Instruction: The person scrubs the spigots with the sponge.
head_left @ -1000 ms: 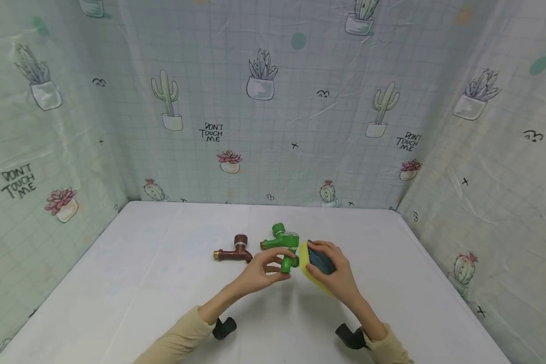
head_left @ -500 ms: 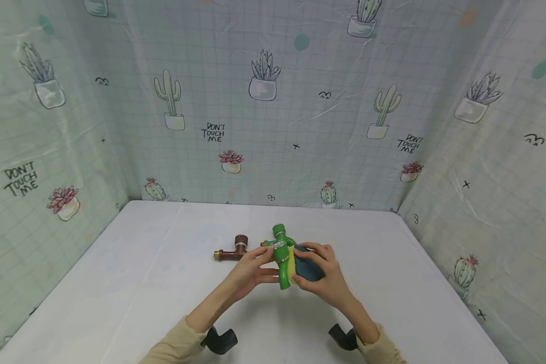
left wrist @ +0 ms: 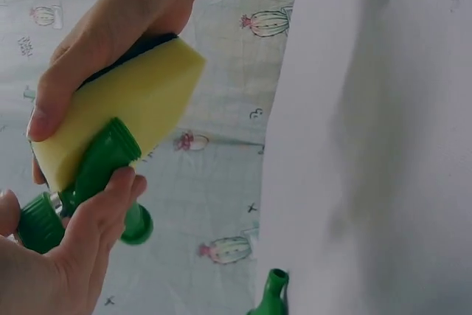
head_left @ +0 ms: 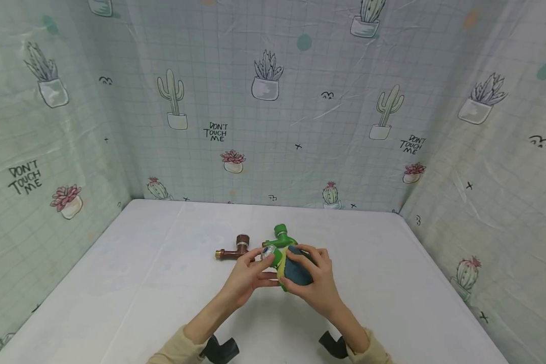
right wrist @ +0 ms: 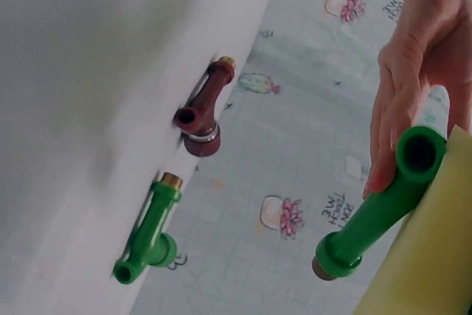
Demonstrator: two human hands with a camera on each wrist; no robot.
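My left hand (head_left: 245, 278) holds a green faucet (right wrist: 380, 215) up over the table, thumb near its knob and fingers along the body. In my right hand (head_left: 319, 283) is a sponge (left wrist: 140, 101), yellow with a dark blue scouring side. The yellow side lies against the faucet, and the thumb and fingers grip the blue side. Seen from the head, the sponge covers much of the faucet. Behind the hands, a second green faucet (right wrist: 153, 230) lies on the table, beside a brown faucet (right wrist: 206, 101) with a brass threaded end.
The white table (head_left: 164, 283) ends at a back wall of cactus-printed cloth (head_left: 300, 121), with more cloth at both sides. Black curved pieces (head_left: 223, 350) hang under the wrists, close over the tabletop.
The right hand has brought the sponge leftward onto the held faucet. The left hand has turned that faucet so its knob end faces up and left, and both hands have drawn together.
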